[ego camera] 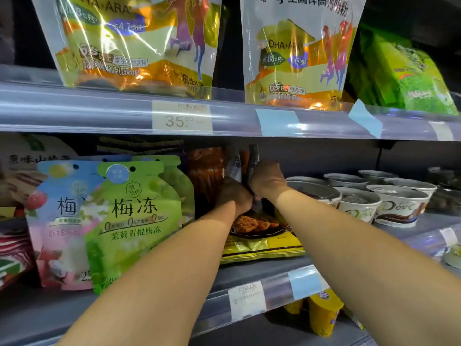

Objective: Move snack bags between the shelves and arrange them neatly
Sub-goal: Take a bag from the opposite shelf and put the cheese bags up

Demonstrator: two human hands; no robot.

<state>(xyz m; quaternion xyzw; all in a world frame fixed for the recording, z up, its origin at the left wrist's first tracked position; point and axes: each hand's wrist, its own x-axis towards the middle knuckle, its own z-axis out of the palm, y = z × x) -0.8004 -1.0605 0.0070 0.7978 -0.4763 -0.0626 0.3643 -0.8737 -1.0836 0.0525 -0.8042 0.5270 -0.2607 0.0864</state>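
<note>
Gripping dark snack bags [245,161] upright, deep on the middle shelf [249,270], with left hand [233,194] and right hand [268,181] side by side, both curled round them. Just above a flat yellow bag [262,244], between green jelly pouches [134,221] and Dove cups [396,208].

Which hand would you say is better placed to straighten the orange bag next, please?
Probably left. The left hand grips the upright bags right beside the orange bag; the right hand holds them from the far side, nearer the cups, and would have to cross over.
</note>
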